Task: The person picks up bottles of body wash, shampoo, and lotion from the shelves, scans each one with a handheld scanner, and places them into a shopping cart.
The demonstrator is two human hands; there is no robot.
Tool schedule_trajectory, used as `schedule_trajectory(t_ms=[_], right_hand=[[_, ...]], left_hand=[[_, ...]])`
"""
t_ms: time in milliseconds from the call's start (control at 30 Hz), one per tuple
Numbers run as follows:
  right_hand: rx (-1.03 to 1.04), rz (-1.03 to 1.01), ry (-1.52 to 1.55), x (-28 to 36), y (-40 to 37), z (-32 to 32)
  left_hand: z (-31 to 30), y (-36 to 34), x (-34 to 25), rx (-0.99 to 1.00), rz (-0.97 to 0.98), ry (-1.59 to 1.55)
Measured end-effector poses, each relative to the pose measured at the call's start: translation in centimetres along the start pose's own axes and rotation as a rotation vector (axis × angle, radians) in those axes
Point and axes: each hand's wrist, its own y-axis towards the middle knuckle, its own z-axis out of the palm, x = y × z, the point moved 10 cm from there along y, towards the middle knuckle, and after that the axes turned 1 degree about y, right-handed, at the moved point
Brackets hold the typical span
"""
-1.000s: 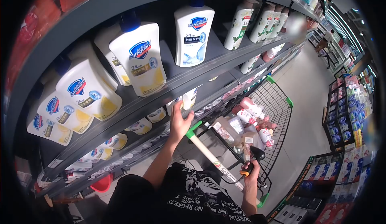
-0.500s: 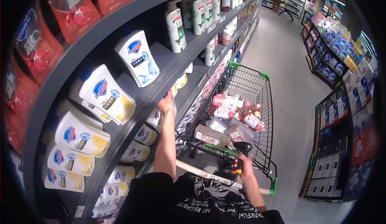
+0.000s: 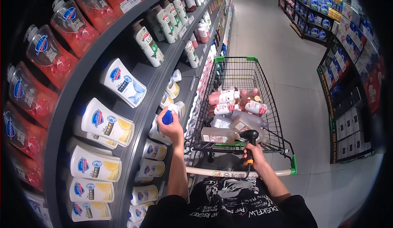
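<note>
My left hand (image 3: 172, 125) grips a white Safeguard bottle with a blue cap (image 3: 167, 117) at the front of a lower shelf (image 3: 189, 89). My right hand (image 3: 254, 154) holds a black barcode scanner (image 3: 249, 140) with an orange trigger, just above the cart handle (image 3: 241, 173). The black wire shopping cart (image 3: 238, 80) with green corners stands straight ahead and holds several pink and clear bottles (image 3: 231, 105).
Grey shelving (image 3: 135, 117) on my left carries white Safeguard bottles (image 3: 105, 123), red soap bottles (image 3: 49, 58) above and green-white bottles (image 3: 148, 44) farther along. Shelves of blue and red packs (image 3: 348, 48) line the right. The aisle floor (image 3: 282, 35) stretches ahead, with a person far off.
The view has swung down the aisle. My left hand has come off the shelf edge and closed on a blue-capped white bottle. My right hand still holds the scanner by the cart handle.
</note>
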Motion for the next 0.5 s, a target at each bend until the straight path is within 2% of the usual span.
schedule_trajectory(t_ms=[67,133,200,267,333,400,467,500], right_hand=[[0.028,-0.013,0.046,0.2,0.0,0.4],[0.094,-0.01,0.13,-0.2,-0.3,0.6],[0.154,-0.018,0.192,-0.1,-0.9,1.0],[0.17,-0.045,0.226,0.3,-1.1,1.1],[0.239,-0.097,0.291,1.3,-1.9,2.0],[0.276,-0.083,0.308,1.2,-2.5,2.4],[0.3,-0.075,0.318,1.4,-2.9,2.8],[0.31,-0.041,0.318,1.4,-3.2,3.1]], left_hand=[[-1.1,1.2,-2.1,0.029,-0.179,-0.196],[-1.6,0.6,-0.6,-0.011,-0.533,-0.526],[-1.2,0.0,0.6,0.008,-0.589,-0.648],[-1.3,-1.2,2.3,-0.081,-0.676,-0.802],[-2.0,-1.5,2.5,-0.055,-0.666,-0.811],[-2.7,-0.7,1.5,0.098,-0.448,-0.872],[-3.1,0.1,1.0,0.162,-0.443,-0.856],[-3.3,1.2,-2.0,0.299,-0.199,-0.906]])
